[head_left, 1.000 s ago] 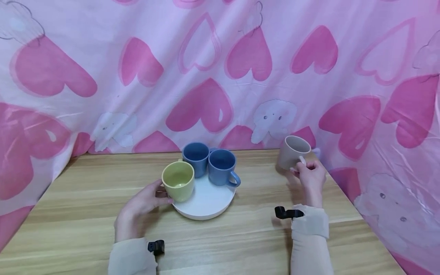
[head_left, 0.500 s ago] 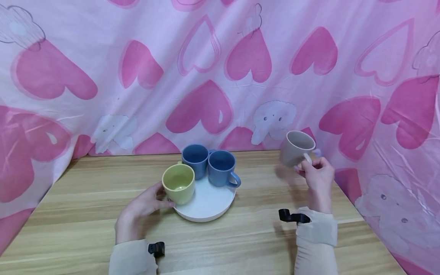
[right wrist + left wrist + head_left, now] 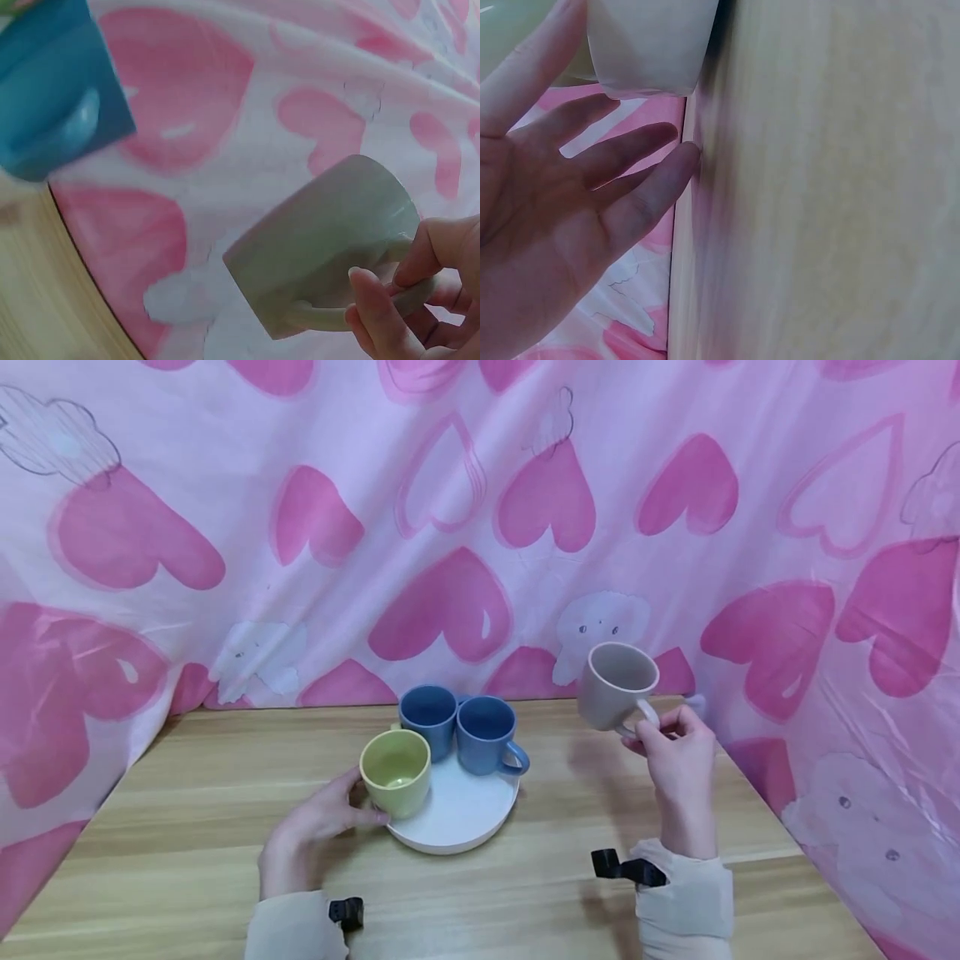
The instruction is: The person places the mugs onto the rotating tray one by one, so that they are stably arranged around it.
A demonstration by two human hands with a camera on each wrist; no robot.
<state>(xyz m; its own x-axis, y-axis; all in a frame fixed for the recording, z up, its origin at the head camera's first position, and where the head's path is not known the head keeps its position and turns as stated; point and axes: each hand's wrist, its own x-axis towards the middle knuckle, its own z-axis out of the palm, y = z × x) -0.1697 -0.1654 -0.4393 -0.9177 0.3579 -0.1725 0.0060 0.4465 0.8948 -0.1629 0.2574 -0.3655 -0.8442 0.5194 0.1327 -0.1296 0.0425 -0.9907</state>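
In the head view my right hand [image 3: 678, 768] pinches the handle of a grey mug [image 3: 600, 702] and keeps it raised above the table, tilted. The right wrist view shows thumb and fingers closed on that handle [image 3: 322, 316]. My left hand [image 3: 315, 820] is beside a white round tray [image 3: 468, 814], thumb at its rim near a yellow-green mug [image 3: 401, 789]. Loosely spread fingers [image 3: 641, 199] appear near the tray in the left wrist view. Two blue mugs, one at the back [image 3: 435, 727] and one to the right [image 3: 480, 747], also stand on the tray.
The wooden table [image 3: 525, 893] carries the tray left of centre. A pink heart-patterned curtain [image 3: 450, 527] hangs along the back edge and both sides. A small pale object [image 3: 696, 703] sits behind the right hand, too small to identify.
The right hand has lifted the grey mug off the table and moved it slightly left. The left hand, tray and other mugs keep their places; the head view has tilted slightly.
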